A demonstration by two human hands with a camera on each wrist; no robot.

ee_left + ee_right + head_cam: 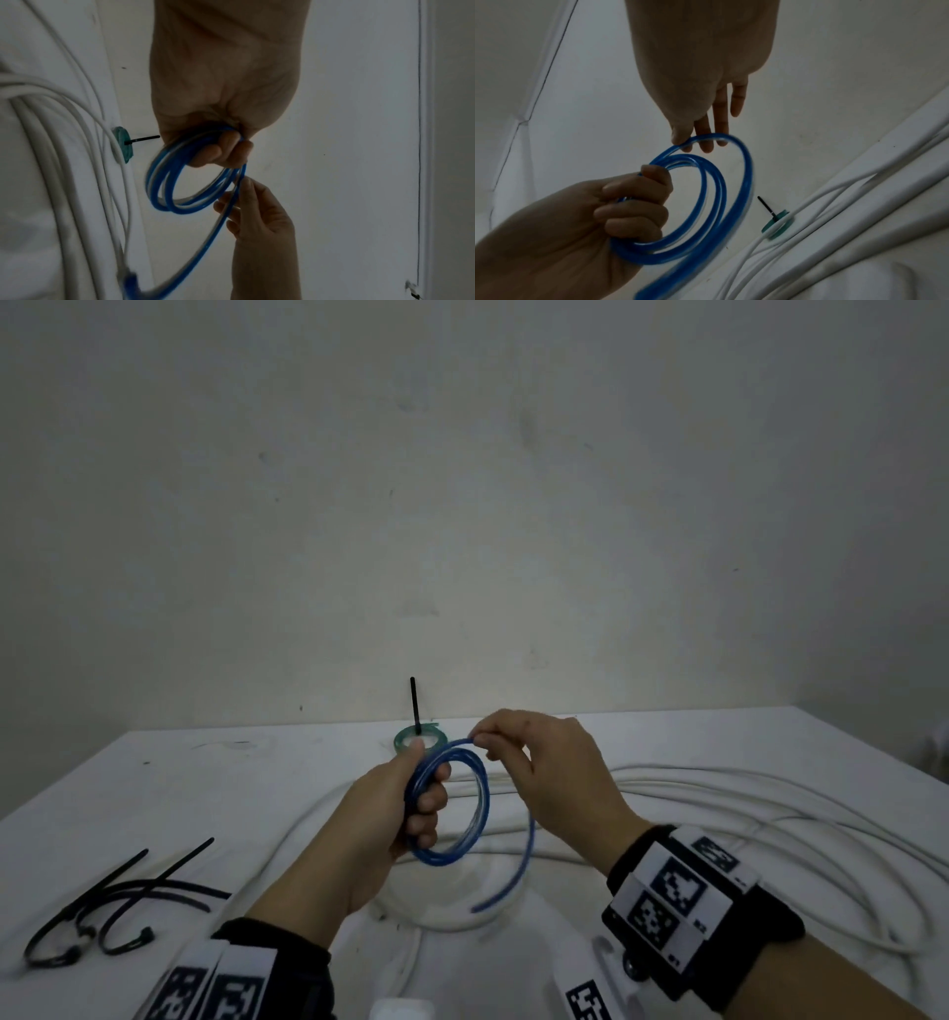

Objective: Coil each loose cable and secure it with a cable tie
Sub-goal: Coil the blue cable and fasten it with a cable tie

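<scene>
My left hand (pixel 426 796) grips one side of a blue cable (pixel 447 859) wound into several small loops, held above the white table (pixel 205 783). My right hand (pixel 482 742) pinches the outer strand at the top of the coil. The free end curves down and hangs near the table. The left wrist view shows the left hand (pixel 226 150) curled round the coil (pixel 164 194), with the right hand (pixel 244 182) on the strand. The right wrist view shows the right hand's fingertips (pixel 687 142) on the blue strand (pixel 746 172). Several black cable ties (pixel 118 901) lie at the front left.
A long white cable (pixel 770 793) lies in wide loose loops across the middle and right of the table, under my hands. A small green coil (pixel 405 741) with a black tie (pixel 414 706) standing up from it sits at the back by the wall.
</scene>
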